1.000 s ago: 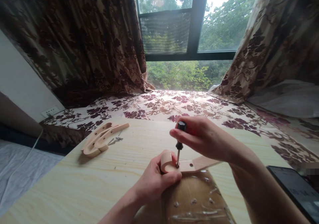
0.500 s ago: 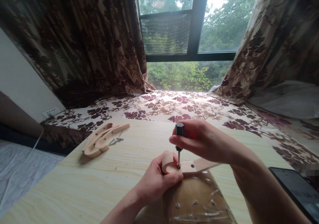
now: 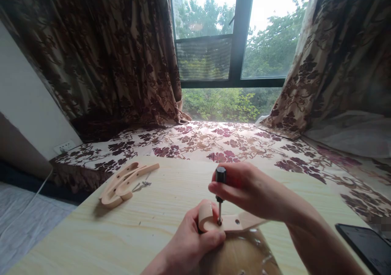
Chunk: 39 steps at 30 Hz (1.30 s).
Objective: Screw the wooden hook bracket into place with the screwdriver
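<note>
My right hand [image 3: 241,187] grips a screwdriver [image 3: 220,176] with a dark handle, held upright. Its tip meets a hole near the curled end of a pale wooden hook piece [image 3: 229,223]. Around that curled end, my left hand [image 3: 195,230] pinches the wood, thumb in front. A second hole shows to the right of the tip. The piece lies over a brown block [image 3: 244,252] partly covered in clear film. Whether a screw sits under the tip is too small to tell.
More curved wooden pieces [image 3: 122,185] lie at the left of the table [image 3: 100,242], beside several screws [image 3: 142,186]. A dark phone-like device [image 3: 363,244] is at the right edge. Beyond the table are a flower-patterned cloth [image 3: 195,138], curtains and a window.
The whole view has tilted up, so the hands and table appear lower. Both hands keep their hold on the screwdriver and the wooden piece.
</note>
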{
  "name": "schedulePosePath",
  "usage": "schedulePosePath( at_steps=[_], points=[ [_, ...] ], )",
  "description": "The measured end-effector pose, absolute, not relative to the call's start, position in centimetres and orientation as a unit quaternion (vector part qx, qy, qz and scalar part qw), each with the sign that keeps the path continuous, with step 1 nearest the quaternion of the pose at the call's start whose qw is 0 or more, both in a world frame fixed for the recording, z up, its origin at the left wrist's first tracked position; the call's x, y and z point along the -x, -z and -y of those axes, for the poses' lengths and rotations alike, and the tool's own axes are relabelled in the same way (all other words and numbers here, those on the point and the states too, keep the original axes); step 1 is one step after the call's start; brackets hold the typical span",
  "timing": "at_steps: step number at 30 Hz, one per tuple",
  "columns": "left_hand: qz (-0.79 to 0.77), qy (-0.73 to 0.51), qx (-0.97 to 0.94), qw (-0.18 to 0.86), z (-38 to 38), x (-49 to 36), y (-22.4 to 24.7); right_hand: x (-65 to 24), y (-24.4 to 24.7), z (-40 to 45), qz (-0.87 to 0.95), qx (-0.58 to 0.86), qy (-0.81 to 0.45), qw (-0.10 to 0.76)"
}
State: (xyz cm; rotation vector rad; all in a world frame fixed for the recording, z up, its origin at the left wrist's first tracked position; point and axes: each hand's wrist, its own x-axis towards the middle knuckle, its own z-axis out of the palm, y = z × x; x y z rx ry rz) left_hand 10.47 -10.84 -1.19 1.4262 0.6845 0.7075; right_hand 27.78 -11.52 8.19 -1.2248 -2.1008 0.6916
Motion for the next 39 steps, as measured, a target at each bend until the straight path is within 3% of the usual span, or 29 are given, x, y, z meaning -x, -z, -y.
schedulePosePath(
  at_steps=[10, 30, 39],
  points=[
    [-0.294, -0.315, -0.622, 0.654, 10.6, -10.5, 1.4, -27.6, -8.8, 12.4, 0.807, 0.467, -0.215, 0.291],
    [-0.309, -0.303, -0.629, 0.646, 10.4, -10.5, 1.8, -28.6, -8.8, 12.7, 0.778, 0.484, -0.253, 0.31],
    [-0.295, -0.299, -0.637, 0.647, 10.9, -8.9, 1.0, -27.4, -13.2, 13.6, 0.848, 0.485, -0.185, 0.108]
  ],
)
